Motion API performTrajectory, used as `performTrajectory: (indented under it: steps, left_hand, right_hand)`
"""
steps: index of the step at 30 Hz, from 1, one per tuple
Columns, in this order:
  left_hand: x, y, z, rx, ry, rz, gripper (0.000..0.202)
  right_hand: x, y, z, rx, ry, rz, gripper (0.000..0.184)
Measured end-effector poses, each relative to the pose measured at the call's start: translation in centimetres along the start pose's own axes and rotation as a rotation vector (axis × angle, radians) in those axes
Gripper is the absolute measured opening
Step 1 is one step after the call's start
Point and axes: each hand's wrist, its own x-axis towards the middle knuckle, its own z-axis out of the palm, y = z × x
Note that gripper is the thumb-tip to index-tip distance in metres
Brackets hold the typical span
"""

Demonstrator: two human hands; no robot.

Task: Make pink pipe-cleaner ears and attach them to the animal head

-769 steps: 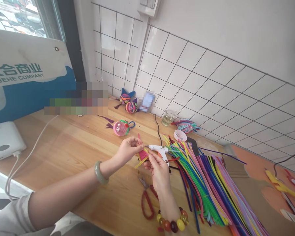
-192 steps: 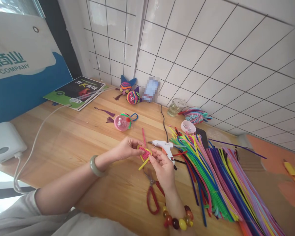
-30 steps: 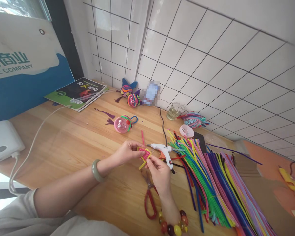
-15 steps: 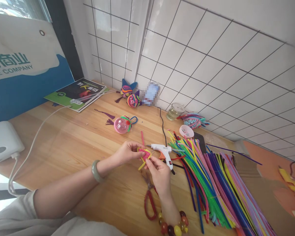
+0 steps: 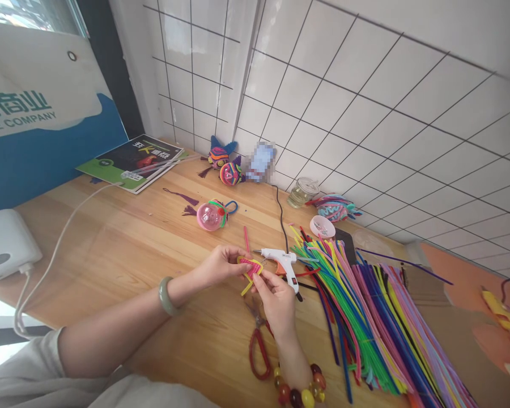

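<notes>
Chenille piece [image 5: 254, 267]: pink, ribbed, yellow-edged | left hand [image 5: 221, 265], right hand [image 5: 278, 301]: grips pinching it

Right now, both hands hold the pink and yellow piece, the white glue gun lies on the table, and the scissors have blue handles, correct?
Not quite: the scissors have red handles, not blue, as the head view shows. The rest is right: left hand and right hand on the pink and yellow piece, white glue gun on the table.
</notes>
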Motion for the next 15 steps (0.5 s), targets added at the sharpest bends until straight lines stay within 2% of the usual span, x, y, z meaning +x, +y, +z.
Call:
performTrajectory:
  steps: [15]
  left_hand:
    - [0.06, -0.34, -0.23, 0.047, -0.026, 0.028, 0.033]
  right_hand:
    - [-0.02, -0.29, -0.06, -0.024, 0.002, 0.013, 0.029]
